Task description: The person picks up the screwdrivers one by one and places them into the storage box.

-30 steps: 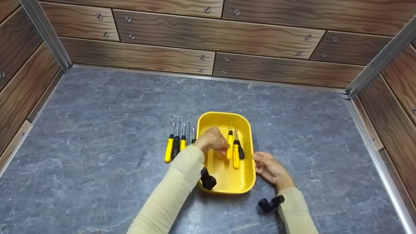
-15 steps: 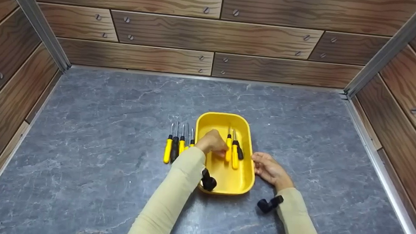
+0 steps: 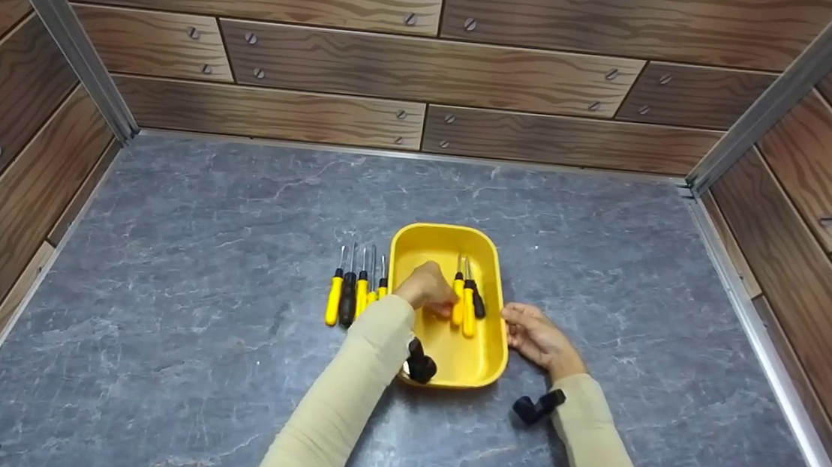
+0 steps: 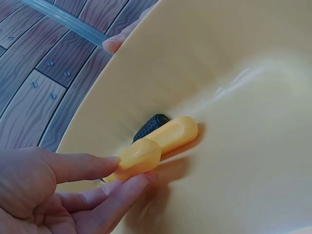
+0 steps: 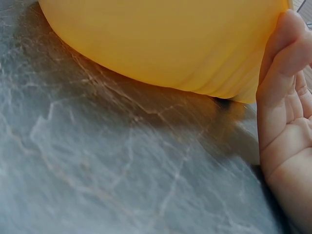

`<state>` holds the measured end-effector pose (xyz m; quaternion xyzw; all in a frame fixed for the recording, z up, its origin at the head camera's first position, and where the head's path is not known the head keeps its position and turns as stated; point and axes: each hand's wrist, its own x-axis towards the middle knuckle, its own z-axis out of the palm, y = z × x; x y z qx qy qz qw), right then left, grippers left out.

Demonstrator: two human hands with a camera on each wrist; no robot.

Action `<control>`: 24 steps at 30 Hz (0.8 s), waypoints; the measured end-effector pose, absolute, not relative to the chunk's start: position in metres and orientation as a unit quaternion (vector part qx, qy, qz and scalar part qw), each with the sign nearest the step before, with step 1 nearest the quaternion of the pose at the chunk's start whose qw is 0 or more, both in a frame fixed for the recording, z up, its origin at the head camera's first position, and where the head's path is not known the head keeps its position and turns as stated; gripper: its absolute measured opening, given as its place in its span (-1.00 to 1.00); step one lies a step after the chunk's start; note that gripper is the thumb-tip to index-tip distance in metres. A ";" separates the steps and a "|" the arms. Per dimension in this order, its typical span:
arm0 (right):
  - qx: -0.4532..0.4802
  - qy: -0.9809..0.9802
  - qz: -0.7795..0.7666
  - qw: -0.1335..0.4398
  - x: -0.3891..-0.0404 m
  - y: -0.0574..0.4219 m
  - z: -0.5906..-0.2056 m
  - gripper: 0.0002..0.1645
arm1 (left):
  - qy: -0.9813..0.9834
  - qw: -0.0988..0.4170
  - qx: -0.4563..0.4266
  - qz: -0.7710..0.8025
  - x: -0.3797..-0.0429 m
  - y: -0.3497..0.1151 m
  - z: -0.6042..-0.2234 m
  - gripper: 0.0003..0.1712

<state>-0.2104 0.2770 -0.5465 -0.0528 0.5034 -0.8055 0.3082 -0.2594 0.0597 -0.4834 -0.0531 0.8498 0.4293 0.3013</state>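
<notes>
Left hand (image 3: 428,287) was down inside the tray, thumb and fingers pinched on the handle of a yellow-and-black screwdriver (image 3: 458,301), so pretty much closed up around it. That tool sat toward the tray's right edge, shaft pointing at the far edge. Couldn't tell if it was fully touching the bottom. Just right of it were 2 more: a second yellow-and-black screwdriver (image 3: 468,312), then a black-handled tool (image 3: 479,305) nearest the right wall. The yellow tray (image 3: 461,362) itself had rounded corners, with its long edges running away from the person. Right hand (image 3: 538,338) was outside, fingertips against the right edge, fingers loosely bent, and no tool in it. Off the tray's left edge was a row of 5 screwdrivers (image 3: 335,298), tips toward the far edge of the surface, some handles partly behind the left sleeve (image 3: 342,392). Everything was on a grey marbled surface (image 3: 156,278), the tray a little right of midway between its side edges. Wood-plank-patterned walls (image 3: 430,69) stood along the far, left and right edges, with metal posts (image 3: 65,30) at the 2 far corners.
</notes>
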 end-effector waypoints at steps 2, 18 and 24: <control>-0.052 0.502 -0.807 0.308 -0.210 0.277 -0.547 -0.67 | 0.852 0.302 -0.052 0.425 -0.259 0.060 -0.483 -0.86; -0.049 0.492 -0.813 0.308 -0.209 0.277 -0.547 -0.69 | 0.850 0.314 -0.051 0.421 -0.257 0.057 -0.479 -0.84; -0.045 0.511 -0.806 0.297 -0.210 0.278 -0.550 -0.70 | 0.842 0.309 -0.055 0.439 -0.255 0.056 -0.479 -0.92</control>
